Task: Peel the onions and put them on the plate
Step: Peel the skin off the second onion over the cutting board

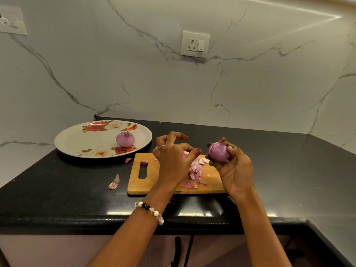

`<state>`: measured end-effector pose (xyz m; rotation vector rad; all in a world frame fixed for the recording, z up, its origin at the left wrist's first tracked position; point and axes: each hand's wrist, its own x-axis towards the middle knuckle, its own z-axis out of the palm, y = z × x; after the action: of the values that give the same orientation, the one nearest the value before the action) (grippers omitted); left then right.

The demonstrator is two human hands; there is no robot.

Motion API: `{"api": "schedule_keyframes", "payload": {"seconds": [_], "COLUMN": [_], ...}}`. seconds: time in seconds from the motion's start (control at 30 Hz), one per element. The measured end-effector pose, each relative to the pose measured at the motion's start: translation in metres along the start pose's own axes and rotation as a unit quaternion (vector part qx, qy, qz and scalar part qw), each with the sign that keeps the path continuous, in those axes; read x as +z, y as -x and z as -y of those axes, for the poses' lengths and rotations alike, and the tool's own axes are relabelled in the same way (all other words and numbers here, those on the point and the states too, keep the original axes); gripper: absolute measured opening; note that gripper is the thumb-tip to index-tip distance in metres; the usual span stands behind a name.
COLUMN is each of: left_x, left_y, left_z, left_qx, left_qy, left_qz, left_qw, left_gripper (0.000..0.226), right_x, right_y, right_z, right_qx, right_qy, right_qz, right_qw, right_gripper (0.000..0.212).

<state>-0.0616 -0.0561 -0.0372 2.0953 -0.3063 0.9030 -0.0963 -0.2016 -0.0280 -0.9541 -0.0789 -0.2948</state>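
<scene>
Head view, right hand (234, 166) gripping glossy purple peeled onion (219, 151), left hand (173, 157) beside it, fingers loosely curled, holding nothing, second peeled onion (125, 139) on plate (77, 139) beyond left hand.

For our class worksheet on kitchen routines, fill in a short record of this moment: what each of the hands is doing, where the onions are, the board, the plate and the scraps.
right hand: grips an onion above the cutting board's right end
left hand: fingers curled over the board, thumb and fingertip close; anything pinched too small to tell
plate: floral, left of the board, holds one peeled onion
cutting board: wooden, on the black counter
peels: piled on the board; a few lie on the counter
</scene>
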Motion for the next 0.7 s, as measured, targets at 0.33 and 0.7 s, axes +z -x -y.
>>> {"api": "schedule_keyframes", "payload": {"seconds": [0.33,0.7], "left_x": [-0.0034,-0.0075], "left_y": [0.0004,0.0033], "left_z": [-0.0021,-0.0053], "left_qx": [-0.009,-0.021], "left_qy": [0.076,0.069], "left_qz": [0.036,0.078], "left_qw": [0.996,0.994], "left_gripper": [0.034,0.022], "right_x": [0.0037,-0.0004], "right_y": [0.0003,-0.0021], "right_z": [-0.0029,-0.0058], "right_qx": [0.016,0.005], "right_qy": [0.034,0.078], "right_qz": [0.037,0.064], "right_qw": [0.999,0.995], "right_gripper": [0.02,0.021]}}
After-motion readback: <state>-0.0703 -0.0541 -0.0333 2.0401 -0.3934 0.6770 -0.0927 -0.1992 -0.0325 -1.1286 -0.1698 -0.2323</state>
